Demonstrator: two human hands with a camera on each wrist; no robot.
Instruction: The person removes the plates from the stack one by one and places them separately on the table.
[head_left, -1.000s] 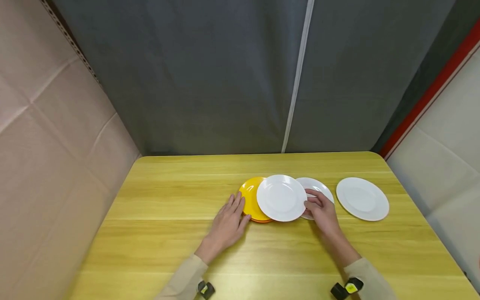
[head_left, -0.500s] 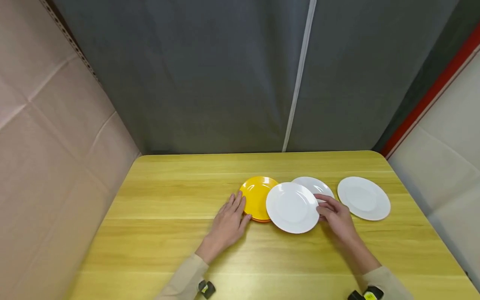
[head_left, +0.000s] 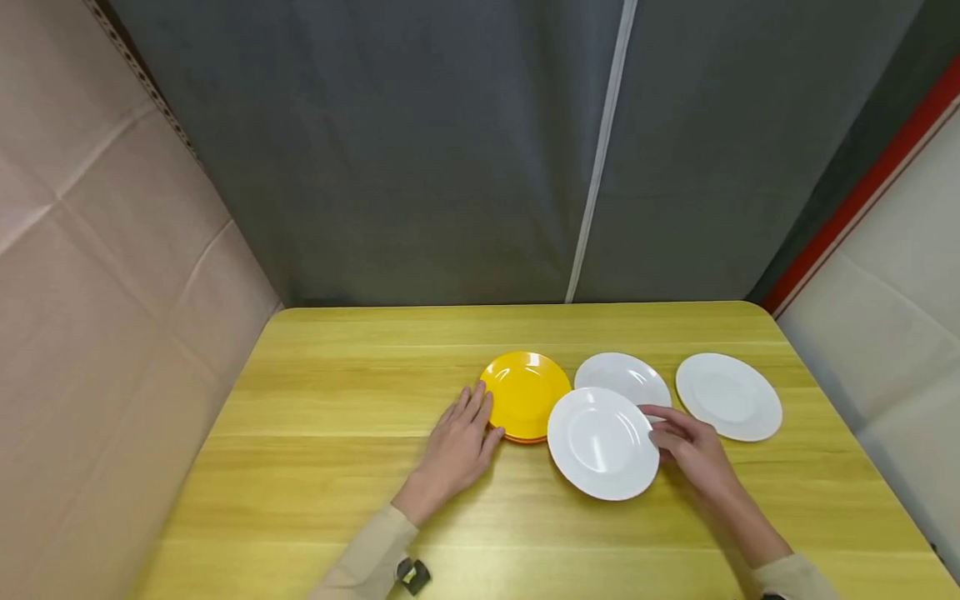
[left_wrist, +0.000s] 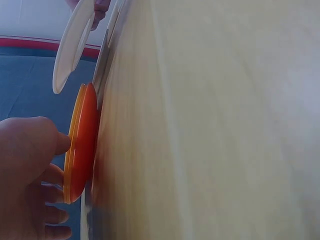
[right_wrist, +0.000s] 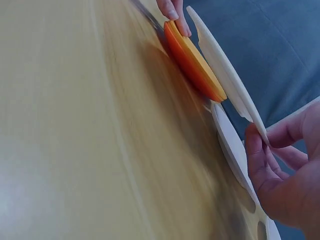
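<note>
The right hand is pinching 1 tilted white plate between thumb and fingers, holding it above the table. The left hand, fingers fairly straight and thumb apart, is touching a yellow plate, which is sitting on what seems an orange plate. 2 more white plates are lying right of it.

A yellow plate tops an orange plate on the yellow, wood-grained tabletop. Toward its right edge, three plates are plain white. Sleeves are beige. Beyond the far edge, a dark grey curtain bears a pale stripe; the band at right is red.
</note>
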